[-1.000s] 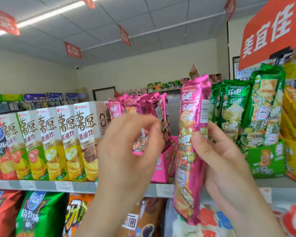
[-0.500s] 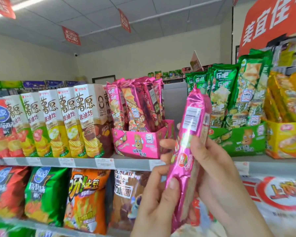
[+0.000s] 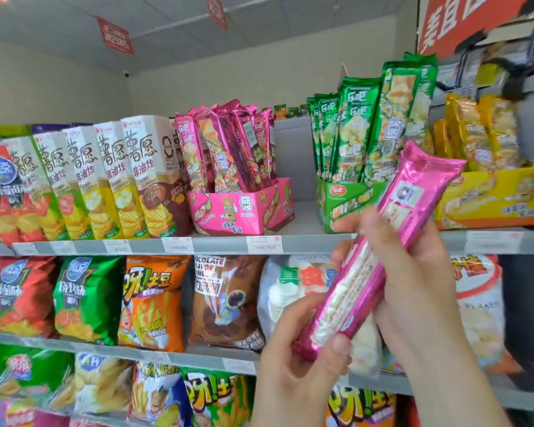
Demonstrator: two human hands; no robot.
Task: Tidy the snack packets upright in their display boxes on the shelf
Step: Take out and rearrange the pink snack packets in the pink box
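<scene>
Both hands grasp one pink packet (image 3: 349, 297), which slants lower right of the pink display box (image 3: 238, 211), its top end tipped away from that box. The left hand (image 3: 302, 362) rises from below, thumb pinching the packet's bottom end. The right hand (image 3: 413, 272) reaches in farther right of the box, fingers curled round the packet's middle. More pink packets (image 3: 225, 149) stand upright inside the box.
</scene>
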